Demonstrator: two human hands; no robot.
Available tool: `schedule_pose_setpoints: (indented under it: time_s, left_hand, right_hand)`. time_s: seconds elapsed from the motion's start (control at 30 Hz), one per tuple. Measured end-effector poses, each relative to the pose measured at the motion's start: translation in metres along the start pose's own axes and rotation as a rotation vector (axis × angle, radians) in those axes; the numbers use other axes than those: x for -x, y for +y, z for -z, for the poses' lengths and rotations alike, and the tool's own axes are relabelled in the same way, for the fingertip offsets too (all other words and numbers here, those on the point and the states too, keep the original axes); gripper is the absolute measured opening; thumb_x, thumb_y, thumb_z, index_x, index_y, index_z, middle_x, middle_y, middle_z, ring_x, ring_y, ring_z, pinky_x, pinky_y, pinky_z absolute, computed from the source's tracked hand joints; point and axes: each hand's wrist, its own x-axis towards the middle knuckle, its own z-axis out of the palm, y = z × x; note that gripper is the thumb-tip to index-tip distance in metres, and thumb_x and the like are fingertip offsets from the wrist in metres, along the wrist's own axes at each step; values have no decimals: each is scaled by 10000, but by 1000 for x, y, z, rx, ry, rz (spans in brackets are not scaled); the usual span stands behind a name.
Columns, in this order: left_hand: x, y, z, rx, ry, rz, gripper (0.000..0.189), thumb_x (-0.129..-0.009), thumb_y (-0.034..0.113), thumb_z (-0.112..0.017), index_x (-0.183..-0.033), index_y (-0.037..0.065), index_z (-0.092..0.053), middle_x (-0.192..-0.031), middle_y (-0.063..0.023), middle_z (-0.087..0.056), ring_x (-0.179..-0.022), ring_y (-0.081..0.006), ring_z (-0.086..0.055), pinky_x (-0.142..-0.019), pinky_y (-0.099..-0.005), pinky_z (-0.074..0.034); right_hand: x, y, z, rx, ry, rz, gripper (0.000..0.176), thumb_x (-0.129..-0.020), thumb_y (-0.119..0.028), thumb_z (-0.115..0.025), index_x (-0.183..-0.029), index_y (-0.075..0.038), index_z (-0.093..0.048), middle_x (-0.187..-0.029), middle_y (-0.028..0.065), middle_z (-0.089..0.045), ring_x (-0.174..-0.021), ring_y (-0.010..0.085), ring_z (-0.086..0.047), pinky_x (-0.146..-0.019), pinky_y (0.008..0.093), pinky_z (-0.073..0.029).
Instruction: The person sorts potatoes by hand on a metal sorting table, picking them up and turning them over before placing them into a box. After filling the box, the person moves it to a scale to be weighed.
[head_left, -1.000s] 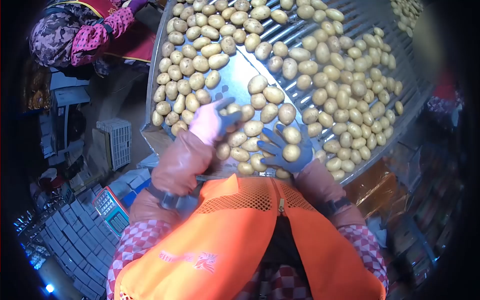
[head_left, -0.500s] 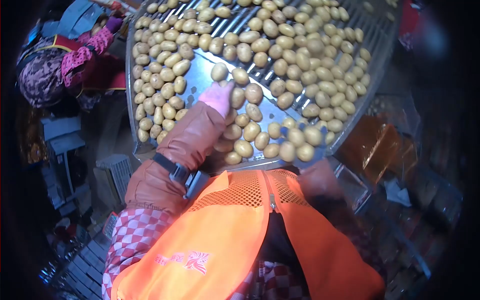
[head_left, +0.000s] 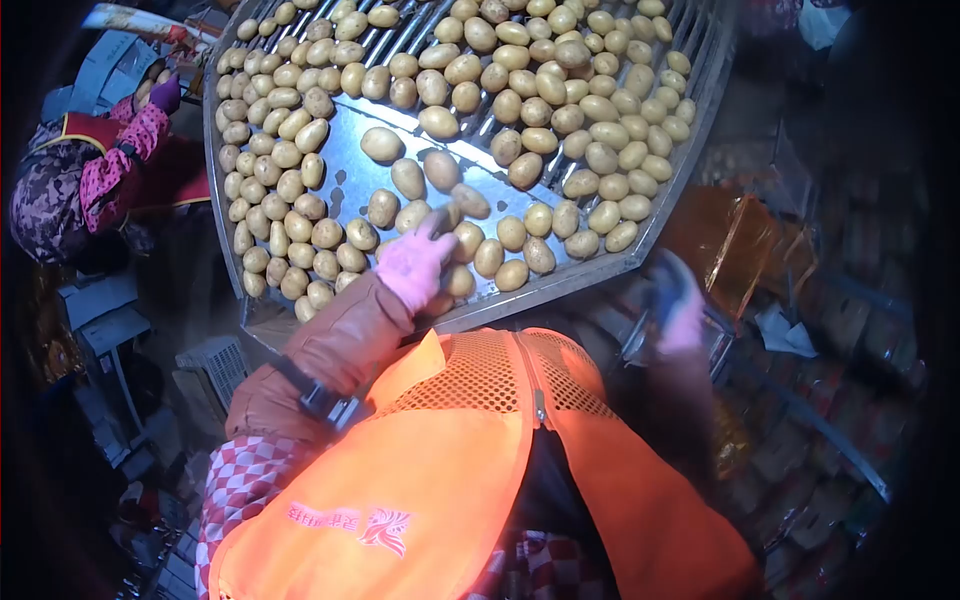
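Observation:
Many yellow potatoes [head_left: 380, 145] lie on a metal sorting table [head_left: 360, 110] with a slatted back part and a smooth plate in front. My left hand [head_left: 415, 265], in a pink glove with dark fingertips, rests among potatoes near the front edge. Its fingers are stretched and slightly apart, touching a potato [head_left: 466, 240] without closing round it. Beyond the table's right front rim is my right hand [head_left: 680, 310], gloved in pink and dark blue. Motion smears its fingers, and no potato shows in it.
A raised metal rim [head_left: 560, 287] runs along the table's front. At the right stands an orange-brown plastic-lined container [head_left: 735, 255]. Another person [head_left: 100, 170] in pink sleeves works at the left, near a pale crate [head_left: 220, 360].
My right hand has left the potatoes at the table's front right and moved outside the rim. My left hand has come nearer the front edge, and some potatoes around it have shifted.

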Motion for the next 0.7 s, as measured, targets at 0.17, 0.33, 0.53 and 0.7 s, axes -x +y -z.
schedule_pose_setpoints:
  time_s: [0.17, 0.33, 0.53, 0.7]
  left_hand:
    - [-23, -71, 20, 18, 274, 277, 342, -876, 237, -707, -1167, 85, -611, -1182, -184, -627, -1065, -398, -637, -907, -457, -526]
    - [48, -71, 39, 424, 423, 835, 428, -904, 408, -722, -1203, 110, -655, -982, -169, -724, -924, -294, -705, -816, -411, -543]
    - [99, -72, -9, 867, 673, 1025, 327, -904, 293, -748, -1117, 55, -678, -943, -134, -725, -882, -251, -692, -809, -379, -545]
    - [55, 3, -5, 570, 860, 401, 260, -933, 97, -735, -1162, 25, -637, -1025, -106, -688, -893, -186, -671, -827, -324, -549]
  right_hand:
    - [-19, -2, -166, 1201, -681, 1044, 453, -878, -51, -623, -1330, -88, -628, -1306, 246, -614, -1199, 415, -594, -1055, 449, -473]
    - [15, 10, -236, 1794, -855, 809, 486, -878, -107, -622, -1347, -233, -602, -1343, 139, -549, -1215, 369, -559, -981, 484, -519]
    - [-44, 15, -239, 1408, -766, 848, 559, -878, -142, -666, -1416, -217, -536, -1223, 175, -610, -1019, 342, -653, -879, 452, -549]
    - [-14, 27, -220, 345, -967, 10, 560, -941, -248, -660, -1431, -40, -486, -1253, 153, -598, -1065, 292, -623, -903, 428, -532]
